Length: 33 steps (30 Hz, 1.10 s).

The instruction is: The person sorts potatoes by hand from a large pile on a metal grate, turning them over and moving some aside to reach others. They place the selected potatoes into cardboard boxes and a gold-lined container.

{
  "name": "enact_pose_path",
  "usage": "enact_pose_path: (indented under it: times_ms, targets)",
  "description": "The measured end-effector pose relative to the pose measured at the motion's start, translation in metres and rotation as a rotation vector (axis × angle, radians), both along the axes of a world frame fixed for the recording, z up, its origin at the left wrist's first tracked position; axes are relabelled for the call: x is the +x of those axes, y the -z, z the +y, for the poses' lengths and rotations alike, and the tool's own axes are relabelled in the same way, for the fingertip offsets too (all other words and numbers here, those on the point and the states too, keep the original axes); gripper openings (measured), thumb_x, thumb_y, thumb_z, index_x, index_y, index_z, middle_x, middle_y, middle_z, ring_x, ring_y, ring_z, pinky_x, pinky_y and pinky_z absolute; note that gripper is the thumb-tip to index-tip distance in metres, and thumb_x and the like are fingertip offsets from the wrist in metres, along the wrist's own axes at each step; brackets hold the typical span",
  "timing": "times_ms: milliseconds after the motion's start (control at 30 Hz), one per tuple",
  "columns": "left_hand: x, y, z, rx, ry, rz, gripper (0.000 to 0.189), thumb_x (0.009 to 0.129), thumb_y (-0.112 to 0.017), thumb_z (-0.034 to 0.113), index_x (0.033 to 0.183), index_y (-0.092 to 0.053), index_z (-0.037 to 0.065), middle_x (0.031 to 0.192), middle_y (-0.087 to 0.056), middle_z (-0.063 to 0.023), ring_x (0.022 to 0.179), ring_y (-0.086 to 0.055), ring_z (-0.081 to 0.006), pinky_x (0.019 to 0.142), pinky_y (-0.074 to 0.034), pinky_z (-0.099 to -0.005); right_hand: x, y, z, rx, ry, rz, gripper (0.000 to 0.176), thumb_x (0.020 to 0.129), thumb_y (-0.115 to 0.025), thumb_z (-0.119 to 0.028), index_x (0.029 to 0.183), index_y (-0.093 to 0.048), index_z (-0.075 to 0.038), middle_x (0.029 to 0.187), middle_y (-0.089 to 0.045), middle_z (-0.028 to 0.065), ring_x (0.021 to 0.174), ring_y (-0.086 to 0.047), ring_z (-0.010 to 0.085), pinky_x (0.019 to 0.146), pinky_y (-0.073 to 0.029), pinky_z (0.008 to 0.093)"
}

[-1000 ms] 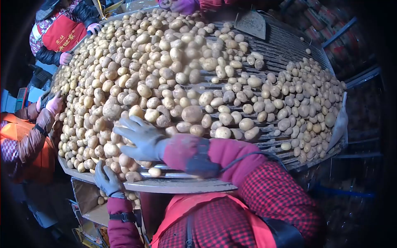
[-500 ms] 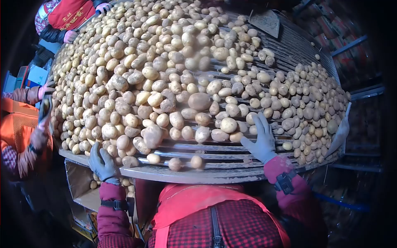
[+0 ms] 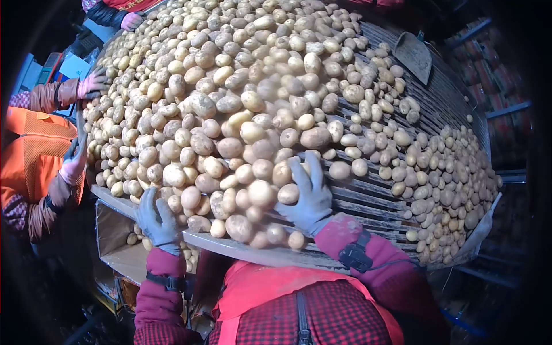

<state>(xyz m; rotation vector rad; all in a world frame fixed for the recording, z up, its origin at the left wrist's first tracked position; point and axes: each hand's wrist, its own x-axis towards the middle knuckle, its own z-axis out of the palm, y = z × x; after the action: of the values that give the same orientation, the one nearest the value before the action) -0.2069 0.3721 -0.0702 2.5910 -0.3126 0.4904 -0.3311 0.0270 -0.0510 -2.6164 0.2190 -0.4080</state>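
A large heap of potatoes covers much of a slatted metal table. My right hand, in a grey glove, lies over the slats with its fingers spread. Its thumb side touches a potato at the heap's edge. Also gloved in grey, my left hand rests by the table's front rim, fingers stretched towards the nearest potatoes. Neither hand is wrapped round anything that I can see.
Below the rim at left, a box has some potatoes in it. A co-worker in an orange vest reaches to the heap from the left. Another person's hand is at the far left. A metal scoop lies on the far slats.
My right hand has swept left across the slats, and potatoes are now bunched between my hands along the front rim. My left hand has stayed near the rim. The camera view has shifted.
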Motion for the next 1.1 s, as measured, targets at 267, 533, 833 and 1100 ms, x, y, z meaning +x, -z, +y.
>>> enact_pose_path:
  times_ms: [267, 533, 833, 1100]
  targets:
    - [-0.001, -0.010, -0.004, 0.020, 0.025, -0.005, 0.034, 0.101, -0.055, 0.016, 0.130, -0.064, 0.002, 0.130, -0.064, -0.0194, 0.121, -0.059, -0.0369, 0.105, -0.043, -0.0475, 0.096, 0.003, 0.037, 0.235, 0.099, -0.007, 0.096, 0.073, -0.087, -0.037, 0.154, -0.038, -0.017, 0.160, -0.023, 0.0284, 0.139, -0.041, 0.0486, 0.103, -0.049, 0.0555]
    - [0.000, -0.019, -0.002, 0.015, 0.011, 0.130, 0.040, 0.097, -0.056, 0.020, 0.134, -0.061, 0.005, 0.135, -0.060, -0.0215, 0.128, -0.054, -0.0387, 0.117, -0.026, -0.0580, 0.216, -0.014, 0.053, 0.204, 0.137, 0.015, 0.098, 0.075, -0.085, -0.040, 0.157, -0.033, -0.025, 0.160, -0.019, 0.0304, 0.135, -0.044, 0.0535, 0.103, -0.051, 0.0537]
    - [0.000, -0.019, 0.002, -0.021, 0.035, 0.127, 0.042, 0.095, -0.058, 0.023, 0.133, -0.061, 0.006, 0.134, -0.059, -0.0218, 0.126, -0.054, -0.0391, 0.115, -0.026, -0.0591, 0.338, -0.022, 0.062, 0.078, 0.220, 0.194, 0.089, 0.076, -0.081, -0.038, 0.153, -0.039, -0.038, 0.135, -0.044, 0.0211, 0.116, -0.060, 0.0446, 0.099, -0.052, 0.0508]
    - [0.002, -0.021, 0.003, -0.039, 0.007, 0.152, 0.042, 0.093, -0.061, 0.023, 0.132, -0.064, 0.007, 0.134, -0.060, -0.0194, 0.125, -0.054, -0.0381, 0.117, -0.023, -0.0611, 0.395, -0.005, 0.053, 0.027, 0.164, 0.136, 0.083, 0.080, -0.075, -0.055, 0.152, -0.038, -0.038, 0.138, -0.046, 0.0222, 0.122, -0.057, 0.0453, 0.105, -0.048, 0.0515]
